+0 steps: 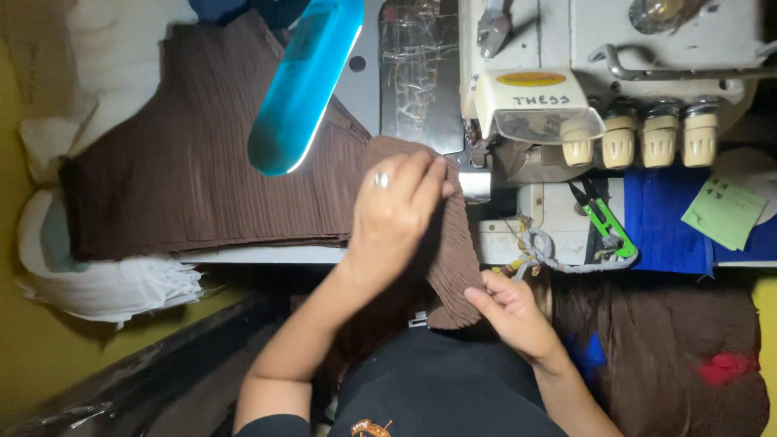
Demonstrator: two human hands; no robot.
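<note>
My left hand (396,212), with a ring on one finger, presses flat on a strip of brown ribbed fabric (455,267) just in front of the presser foot of a cream sewing machine (566,89). The strip hangs over the table edge toward my lap. My right hand (511,311) pinches its lower end between thumb and fingers. A stack of the same brown ribbed fabric pieces (202,170) lies on the table to the left.
A blue lamp head (306,85) hangs over the stack. Green thread snips (603,218), a blue cloth (664,231) and a green paper note (724,212) lie right of the machine. White cloth (105,283) hangs at left; more brown fabric (672,356) is piled at lower right.
</note>
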